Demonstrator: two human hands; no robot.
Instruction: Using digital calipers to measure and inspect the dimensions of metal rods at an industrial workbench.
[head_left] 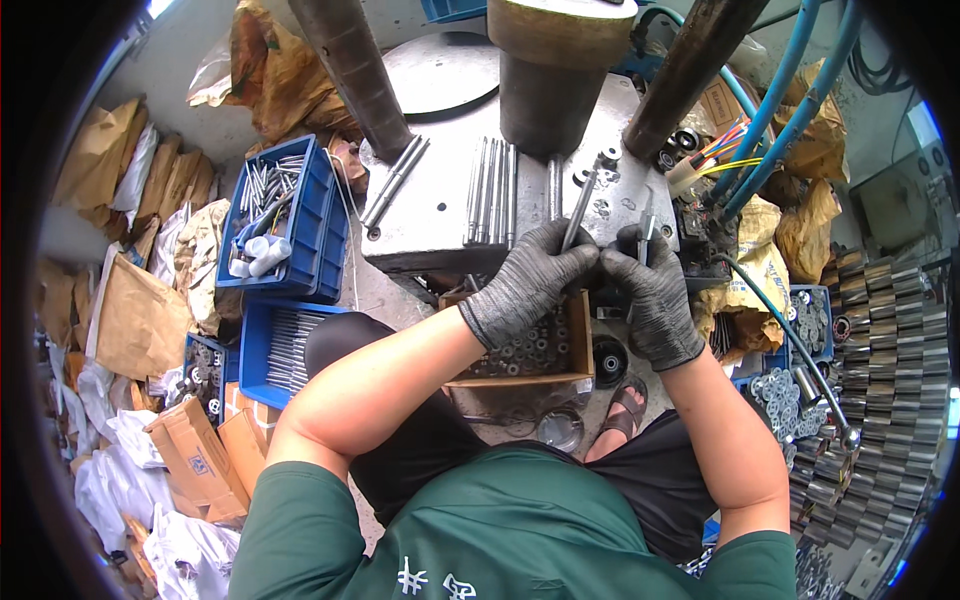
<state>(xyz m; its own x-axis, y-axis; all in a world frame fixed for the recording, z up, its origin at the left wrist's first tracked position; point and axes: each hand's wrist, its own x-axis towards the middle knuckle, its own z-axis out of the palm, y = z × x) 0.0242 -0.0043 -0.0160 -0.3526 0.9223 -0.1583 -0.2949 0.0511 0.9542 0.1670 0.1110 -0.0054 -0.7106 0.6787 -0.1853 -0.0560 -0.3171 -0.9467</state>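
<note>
Grey-gloved left hand [535,280] is closed on a steel rod [580,210], right hand [652,300] curls around a slender rod [647,228], parallel rods [487,190] lie on the far plate [430,222]

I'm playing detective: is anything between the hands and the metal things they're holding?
Only the grey gloves. The left hand grips a rod, and the right hand a thin metal piece. Nothing else visible stands between.

shirt [530,510]: dark green, short-sleeved — white markings [411,575] | trousers [400,465]: black | gloves [530,280]: grey, knit | sandal [627,405]: brown
</note>
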